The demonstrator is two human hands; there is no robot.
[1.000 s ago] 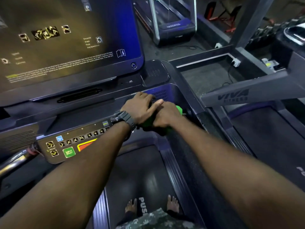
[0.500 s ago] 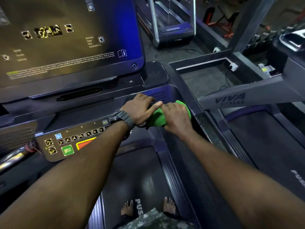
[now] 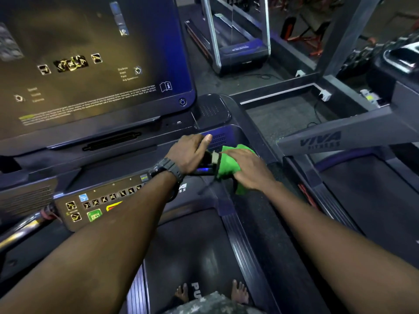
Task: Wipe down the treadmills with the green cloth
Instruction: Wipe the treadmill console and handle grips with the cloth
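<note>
I stand barefoot on a dark treadmill, on its belt point(image 3: 192, 245), facing its big screen point(image 3: 90, 64). The green cloth point(image 3: 229, 164) is bunched on the right side of the console, where the right handrail point(image 3: 278, 171) begins. My right hand point(image 3: 249, 171) lies on top of the cloth and presses it down. My left hand point(image 3: 188, 155), with a dark watch on the wrist, is just left of the cloth. Its fingers curl around a dark handgrip point(image 3: 209, 157) that sticks out of the console.
A button panel point(image 3: 90, 207) with a green start key sits low on the left, beside a metal handlebar point(image 3: 25, 225). A second treadmill with a "VIVA" arm point(image 3: 322, 141) stands close on the right. A third treadmill point(image 3: 238, 46) stands further back. Cables and sockets lie on the floor between them.
My right hand has slid the cloth to the right and away from my left hand, so more green shows. My left hand has stayed on the handgrip.
</note>
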